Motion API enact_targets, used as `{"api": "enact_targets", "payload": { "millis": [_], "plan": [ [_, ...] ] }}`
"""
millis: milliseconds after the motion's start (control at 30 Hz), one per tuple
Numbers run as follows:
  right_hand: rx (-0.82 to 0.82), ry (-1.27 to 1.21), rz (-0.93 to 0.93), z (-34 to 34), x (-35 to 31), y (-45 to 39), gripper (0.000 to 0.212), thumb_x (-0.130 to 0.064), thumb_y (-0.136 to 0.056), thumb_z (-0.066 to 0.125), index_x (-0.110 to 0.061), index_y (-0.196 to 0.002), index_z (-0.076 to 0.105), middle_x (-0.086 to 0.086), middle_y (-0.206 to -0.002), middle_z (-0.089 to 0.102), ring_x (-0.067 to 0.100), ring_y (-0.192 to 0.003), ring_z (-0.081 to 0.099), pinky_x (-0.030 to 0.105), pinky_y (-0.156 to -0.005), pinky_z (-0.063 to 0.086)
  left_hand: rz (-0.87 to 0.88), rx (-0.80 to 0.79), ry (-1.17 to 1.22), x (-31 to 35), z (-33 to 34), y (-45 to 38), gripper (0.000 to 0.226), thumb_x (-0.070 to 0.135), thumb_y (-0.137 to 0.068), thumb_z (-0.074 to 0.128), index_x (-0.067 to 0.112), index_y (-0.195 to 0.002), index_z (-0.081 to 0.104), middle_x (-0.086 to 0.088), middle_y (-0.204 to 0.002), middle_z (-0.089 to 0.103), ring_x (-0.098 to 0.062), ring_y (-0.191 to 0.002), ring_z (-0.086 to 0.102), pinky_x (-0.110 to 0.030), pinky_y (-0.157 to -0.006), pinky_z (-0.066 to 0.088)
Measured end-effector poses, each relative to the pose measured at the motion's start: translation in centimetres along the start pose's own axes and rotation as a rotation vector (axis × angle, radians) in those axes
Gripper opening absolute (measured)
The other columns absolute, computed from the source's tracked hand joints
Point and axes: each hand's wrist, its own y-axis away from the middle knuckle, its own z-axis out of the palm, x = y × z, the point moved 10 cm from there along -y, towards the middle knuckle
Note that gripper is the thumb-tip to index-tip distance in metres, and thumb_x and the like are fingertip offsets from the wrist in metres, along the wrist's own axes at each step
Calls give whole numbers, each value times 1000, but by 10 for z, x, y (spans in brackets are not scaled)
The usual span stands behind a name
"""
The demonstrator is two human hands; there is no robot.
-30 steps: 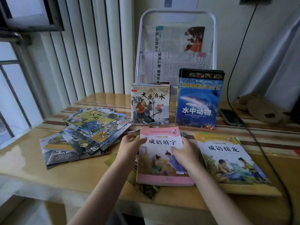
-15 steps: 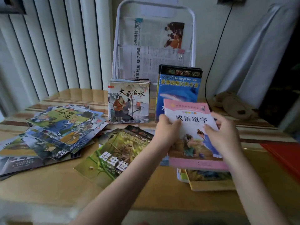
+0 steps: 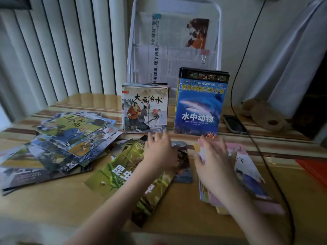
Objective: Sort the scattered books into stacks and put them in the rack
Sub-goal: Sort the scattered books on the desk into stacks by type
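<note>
A pink book (image 3: pixel 247 170) lies flat on a small stack at the right of the wooden table (image 3: pixel 53 200). My right hand (image 3: pixel 213 163) rests on its left part with fingers spread. My left hand (image 3: pixel 159 151) hovers with straight fingers over a green insect book (image 3: pixel 123 174) and the loose books under it. A white wire rack (image 3: pixel 177 41) stands at the back with newspaper in it. Two stacks lean upright against its foot: a stack of small picture books (image 3: pixel 144 110) and a blue shark book (image 3: pixel 200 105).
A loose heap of thin picture books (image 3: pixel 62 138) covers the table's left. A phone (image 3: pixel 234 124) and a black cable (image 3: pixel 256 147) lie at the right, a brown plush toy (image 3: pixel 263 114) behind them. Something red (image 3: pixel 313 170) shows at the right edge.
The pink book, held up in both hands half a second ago, now lies on the right stack. My left hand has let go and moved left over the green book.
</note>
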Motion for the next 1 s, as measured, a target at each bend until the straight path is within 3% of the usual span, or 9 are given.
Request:
{"api": "enact_targets", "payload": {
  "millis": [100, 167, 333, 500, 633, 700, 867, 933, 1000],
  "plan": [
    [-253, 8, -68, 43, -46, 13, 62, -51, -96, 34, -24, -149, 15, -1, -122, 61, 21, -123, 51, 57, -115, 0, -336, -104, -165, -81, -13, 11, 74, 48, -96, 34, 7, -150, 4, -26, -154, 13, -45, -140, 15, -56, -113, 17],
    [-298, -31, -107, 63, -65, 17, 68, -54, -94, 36, -23, -149, 12, -3, -95, 68, 21, -102, 62, 55, -115, 13, -330, -58, -158, -99, -19, 21, 67, 47, -94, 39, 6, -144, 20, -24, -143, 35, -41, -132, 30, -51, -107, 30],
    [-337, -372, -64, 86, -78, 10, 75, -53, -92, 45, -27, -150, 4, 10, -120, 57, 21, -97, 60, 36, -90, 45, -268, 133, 343, -121, -51, 27, 46, 24, -87, 62, 11, -124, 38, -4, -102, 59, -24, -93, 58, -36, -72, 53],
    [-147, -737, 54, 63, -65, -7, 68, -32, -90, 60, -31, -146, 20, -5, -145, 36, -1, -86, 51, 7, -67, 41, -180, 67, 962, -111, -47, 28, 64, 3, -81, 69, 20, -135, 41, 6, -105, 57, -14, -81, 66, -23, -55, 56],
    [8, -1004, 183, 35, -34, -23, 66, -25, -85, 68, -30, -140, 31, -5, -141, 42, 14, -117, 51, 28, -93, 45, -15, 258, 1292, -98, -84, 31, 64, -4, -83, 63, 27, -134, 42, -3, -99, 71, -19, -80, 71, -31, -59, 59],
    [3, -991, 128, 16, -32, -36, 43, -25, -87, 67, -27, -123, 44, -7, -121, 57, 12, -105, 56, 24, -79, 46, 140, 309, 1360, -76, -107, 23, 63, -4, -86, 58, 33, -133, 41, 0, -95, 73, -19, -84, 71, -34, -64, 60],
    [430, -720, -19, -68, -4, -83, 28, -18, -89, 63, -15, -109, 44, -2, -93, 49, 15, -81, 47, 25, -58, 34, 560, 481, 856, 18, -143, -9, 79, -7, -91, 48, 29, -150, 11, 8, -155, 24, -3, -135, 37, -29, -109, 38],
    [565, -684, 11, -84, 19, -108, 26, -15, -91, 61, -7, -110, 45, 3, -88, 50, 18, -75, 48, 29, -56, 31, 658, 493, 673, 59, -140, -29, 88, -19, -85, 39, 16, -151, -7, 13, -154, -4, 22, -133, 6, -5, -110, 15],
    [602, -608, 68, -82, 41, -133, 27, -14, -92, 58, -2, -113, 45, 8, -89, 52, 25, -80, 52, 30, -61, 32, 648, 456, 585, 81, -122, -63, 94, -23, -78, 35, 10, -147, -20, 1, -154, -16, 12, -139, -5, -12, -115, 8]
  ]
}}
